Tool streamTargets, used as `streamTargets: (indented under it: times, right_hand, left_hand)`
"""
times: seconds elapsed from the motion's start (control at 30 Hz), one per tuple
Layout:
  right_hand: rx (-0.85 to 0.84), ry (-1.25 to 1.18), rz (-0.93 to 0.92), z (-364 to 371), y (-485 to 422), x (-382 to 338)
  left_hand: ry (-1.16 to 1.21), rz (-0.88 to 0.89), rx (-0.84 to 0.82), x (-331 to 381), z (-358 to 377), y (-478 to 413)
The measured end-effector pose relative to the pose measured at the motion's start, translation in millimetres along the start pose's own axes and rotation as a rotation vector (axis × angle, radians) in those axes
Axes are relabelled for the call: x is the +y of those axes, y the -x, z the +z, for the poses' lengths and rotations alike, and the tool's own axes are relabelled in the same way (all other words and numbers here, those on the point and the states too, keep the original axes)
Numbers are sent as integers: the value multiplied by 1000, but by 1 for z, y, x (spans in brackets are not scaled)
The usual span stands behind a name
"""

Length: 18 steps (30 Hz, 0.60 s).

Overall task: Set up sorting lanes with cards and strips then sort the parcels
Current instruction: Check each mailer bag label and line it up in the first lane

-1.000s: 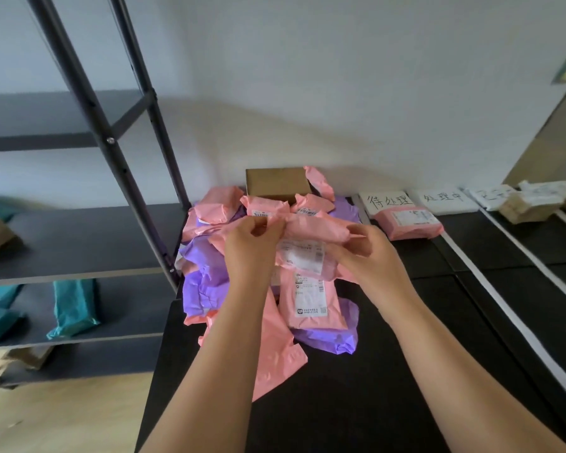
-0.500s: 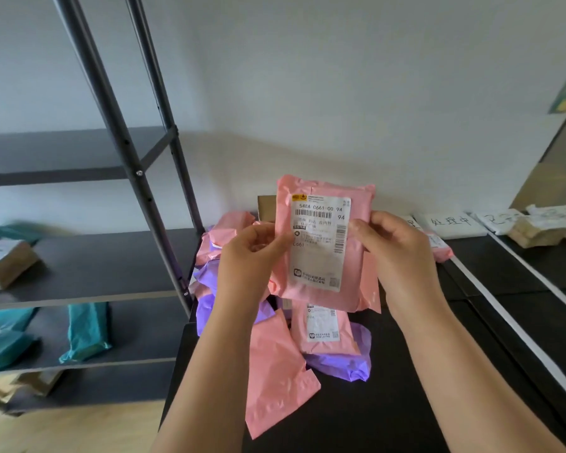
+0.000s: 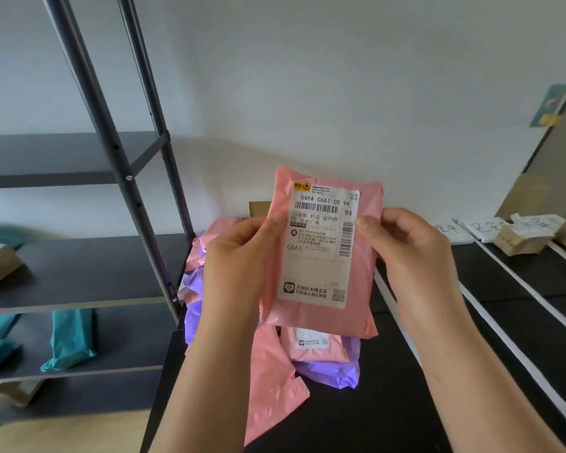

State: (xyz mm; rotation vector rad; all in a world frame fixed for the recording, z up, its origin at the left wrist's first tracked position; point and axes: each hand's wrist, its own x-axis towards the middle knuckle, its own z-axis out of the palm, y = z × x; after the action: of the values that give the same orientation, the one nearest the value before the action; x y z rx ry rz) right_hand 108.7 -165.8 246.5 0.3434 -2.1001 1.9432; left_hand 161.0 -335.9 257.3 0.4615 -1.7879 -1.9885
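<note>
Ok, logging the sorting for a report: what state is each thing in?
pink parcel: held upright, label facing camera.
left hand: pinches its left edge.
right hand: pinches its right edge.
pile: heaped, unsorted.
strips: laid flat.
cards: lying at lane heads.

Your left hand and right hand pinch a pink parcel upright, label facing you, above the parcel pile.

Near middle of the worktop is sitting wide open, leaving passing room between the parcel pile on the left and the white strips running along the right. The shelf posts are crowding the left edge, brown parcels are hogging the far right, and the pink parcel is hanging over the pile.
</note>
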Motion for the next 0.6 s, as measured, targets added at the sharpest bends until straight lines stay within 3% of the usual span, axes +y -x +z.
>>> streamTargets:
  times: [0.3,0.6]
  right_hand:
    - [-43,-143,37,-9,6,-18]
    - [-218,-62,64,-9,16,-21]
  left_hand:
    - [270,3,-84,12,-3,13]
    - [279,56,32,18,-9,19]
